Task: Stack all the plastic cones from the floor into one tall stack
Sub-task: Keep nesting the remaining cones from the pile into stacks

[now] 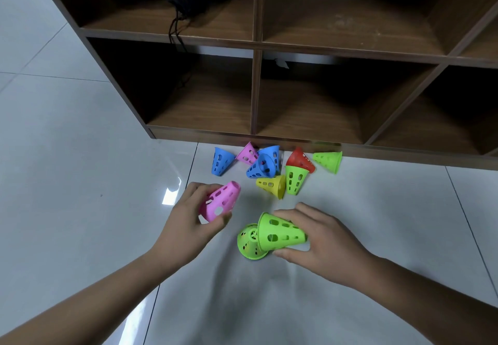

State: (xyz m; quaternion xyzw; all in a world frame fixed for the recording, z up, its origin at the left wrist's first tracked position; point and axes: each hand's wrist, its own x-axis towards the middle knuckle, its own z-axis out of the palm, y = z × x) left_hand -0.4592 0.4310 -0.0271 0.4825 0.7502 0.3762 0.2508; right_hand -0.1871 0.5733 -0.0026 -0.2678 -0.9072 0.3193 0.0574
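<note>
— What was seen nearest?
— Two bare forearms were stretched over the white tiled floor (80, 156). The grip of the left hand (188, 218) was clamped on a pink cone (221, 200), which was held tilted, narrow end pointed away. The grip of the right hand (323, 242) was curled round a green cone (280, 232), which was held sideways with its wide rim turned leftward.
— Was anything touched by it?
— A second green cone (248, 246) was seen against that wide rim, low by the floor. Whether the two were nested could not be told.
— And farther off?
— Eight loose cones were scattered on the floor. A yellow cone (272, 184) was laid on its side, and an upturned green cone (295, 179) was set just beside it. A red cone (299, 159) was seen behind that, and a far green cone (328, 160) lay at the right. A left blue cone (221, 160), a second pink cone (248, 153), a front blue cone (258, 168) and a rear blue cone (272, 154) were clustered at the left.
— The count?
— Eleven: four green, three blue, two pink, one yellow, one red.
— Beyond them?
— A brown shelf unit (256, 88) was stood against the floor, and a black cable (173, 29) was hung from an upper compartment.
</note>
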